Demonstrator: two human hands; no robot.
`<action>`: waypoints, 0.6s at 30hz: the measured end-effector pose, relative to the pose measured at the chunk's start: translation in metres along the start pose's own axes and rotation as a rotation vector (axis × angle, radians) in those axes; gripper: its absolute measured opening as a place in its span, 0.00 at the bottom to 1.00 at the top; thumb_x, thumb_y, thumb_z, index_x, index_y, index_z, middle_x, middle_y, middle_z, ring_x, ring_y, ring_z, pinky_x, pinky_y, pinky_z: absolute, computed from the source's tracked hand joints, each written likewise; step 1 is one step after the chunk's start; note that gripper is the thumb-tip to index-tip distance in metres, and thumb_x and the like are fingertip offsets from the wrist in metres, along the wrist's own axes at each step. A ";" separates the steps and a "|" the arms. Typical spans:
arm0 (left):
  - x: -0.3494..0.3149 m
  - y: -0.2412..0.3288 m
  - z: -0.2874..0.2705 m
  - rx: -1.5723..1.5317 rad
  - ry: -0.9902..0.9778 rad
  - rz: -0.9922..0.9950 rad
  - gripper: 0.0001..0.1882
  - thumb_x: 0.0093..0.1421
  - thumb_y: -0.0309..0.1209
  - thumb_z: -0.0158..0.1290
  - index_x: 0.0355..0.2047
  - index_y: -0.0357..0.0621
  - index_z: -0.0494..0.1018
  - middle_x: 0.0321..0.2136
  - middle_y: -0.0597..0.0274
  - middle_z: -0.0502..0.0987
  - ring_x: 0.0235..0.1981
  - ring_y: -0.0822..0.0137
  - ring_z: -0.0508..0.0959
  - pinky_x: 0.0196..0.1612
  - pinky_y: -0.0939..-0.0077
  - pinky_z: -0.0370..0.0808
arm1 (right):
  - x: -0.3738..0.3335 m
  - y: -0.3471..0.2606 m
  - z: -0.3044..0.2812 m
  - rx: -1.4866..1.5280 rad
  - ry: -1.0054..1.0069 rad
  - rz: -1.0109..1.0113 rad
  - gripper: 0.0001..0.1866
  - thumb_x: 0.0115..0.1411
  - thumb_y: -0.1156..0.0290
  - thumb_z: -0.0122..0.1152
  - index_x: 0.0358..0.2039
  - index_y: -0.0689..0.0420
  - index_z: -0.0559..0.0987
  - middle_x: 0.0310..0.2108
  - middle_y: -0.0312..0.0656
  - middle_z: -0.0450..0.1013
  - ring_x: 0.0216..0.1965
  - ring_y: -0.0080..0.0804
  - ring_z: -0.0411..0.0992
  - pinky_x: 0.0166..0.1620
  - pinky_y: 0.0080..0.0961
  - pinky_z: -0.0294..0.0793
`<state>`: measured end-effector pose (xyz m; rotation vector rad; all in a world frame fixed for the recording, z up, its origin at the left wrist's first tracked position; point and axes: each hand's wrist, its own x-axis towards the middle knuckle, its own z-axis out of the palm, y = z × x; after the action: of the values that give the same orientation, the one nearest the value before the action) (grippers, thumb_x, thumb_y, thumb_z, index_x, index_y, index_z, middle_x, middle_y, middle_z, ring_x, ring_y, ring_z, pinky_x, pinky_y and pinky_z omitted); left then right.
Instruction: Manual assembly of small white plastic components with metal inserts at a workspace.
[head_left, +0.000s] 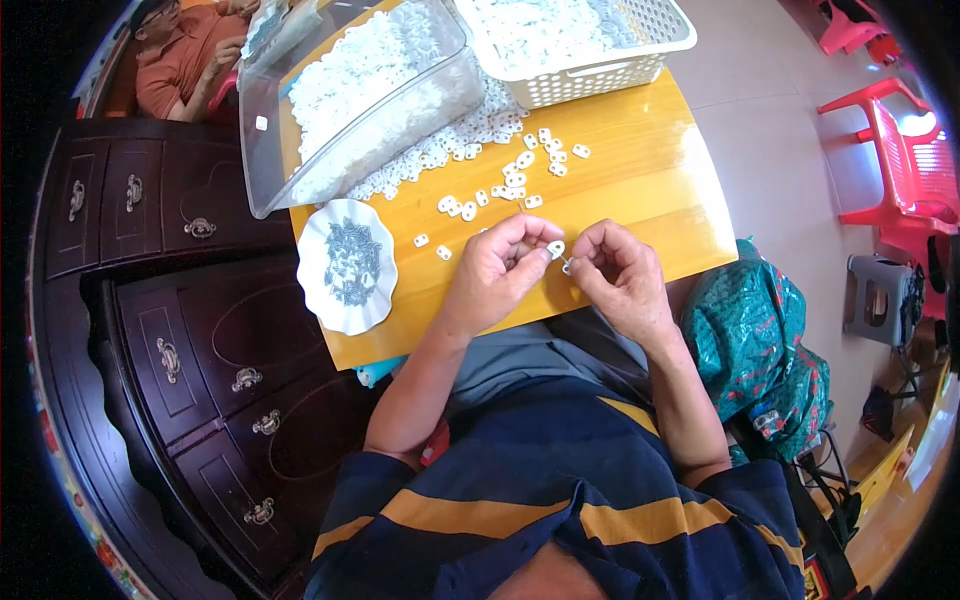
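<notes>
Near the front edge of the yellow table, my left hand (498, 272) pinches a small white plastic piece (556, 247) with holes between thumb and forefinger. Close beside it, the thumb and forefinger of my right hand (625, 280) are closed on a small thin metal piece (566, 263), which meets or nearly meets the white piece. Its exact kind is too small to tell. Several more white plastic pieces (515, 180) lie loose beyond my hands. To the left stands a white scalloped dish (312, 275) with many small grey metal pieces (352, 258) in it.
At the back of the table (640, 170), a clear plastic bin (262, 150) and a white basket (600, 85) hold heaps of white pieces. Dark drawers (200, 340) border the left. A green bag (750, 320) and red chairs (885, 150) are at right; another person (180, 60) sits far left.
</notes>
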<state>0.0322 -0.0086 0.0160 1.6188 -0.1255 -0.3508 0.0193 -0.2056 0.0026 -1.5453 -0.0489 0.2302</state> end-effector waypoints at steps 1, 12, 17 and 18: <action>0.000 0.000 0.000 -0.015 0.004 0.003 0.10 0.66 0.21 0.54 0.48 0.36 0.76 0.35 0.71 0.77 0.31 0.85 0.71 0.34 0.88 0.68 | 0.000 -0.001 0.000 -0.005 0.000 0.003 0.02 0.63 0.78 0.63 0.35 0.59 0.77 0.24 0.27 0.71 0.24 0.10 0.65 0.27 0.13 0.65; 0.000 0.003 0.000 -0.166 -0.029 -0.134 0.10 0.66 0.21 0.53 0.48 0.36 0.76 0.36 0.70 0.77 0.29 0.84 0.72 0.32 0.87 0.70 | 0.000 0.000 -0.001 -0.033 -0.005 0.002 0.02 0.63 0.78 0.62 0.35 0.59 0.78 0.24 0.27 0.71 0.24 0.09 0.65 0.27 0.13 0.65; -0.002 0.003 0.001 0.058 0.005 -0.004 0.10 0.66 0.20 0.54 0.47 0.36 0.77 0.35 0.70 0.79 0.32 0.84 0.75 0.37 0.86 0.74 | 0.000 -0.001 0.000 -0.026 0.002 0.008 0.02 0.62 0.78 0.62 0.34 0.59 0.78 0.23 0.27 0.71 0.24 0.09 0.65 0.27 0.14 0.65; -0.002 0.005 0.001 0.091 0.007 -0.016 0.10 0.66 0.20 0.54 0.47 0.36 0.77 0.35 0.70 0.79 0.33 0.84 0.76 0.39 0.86 0.75 | 0.000 -0.001 -0.001 -0.027 0.003 0.008 0.02 0.62 0.78 0.62 0.34 0.59 0.78 0.23 0.27 0.71 0.24 0.09 0.65 0.27 0.14 0.65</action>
<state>0.0302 -0.0098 0.0215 1.7115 -0.1246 -0.3563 0.0195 -0.2065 0.0034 -1.5725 -0.0435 0.2346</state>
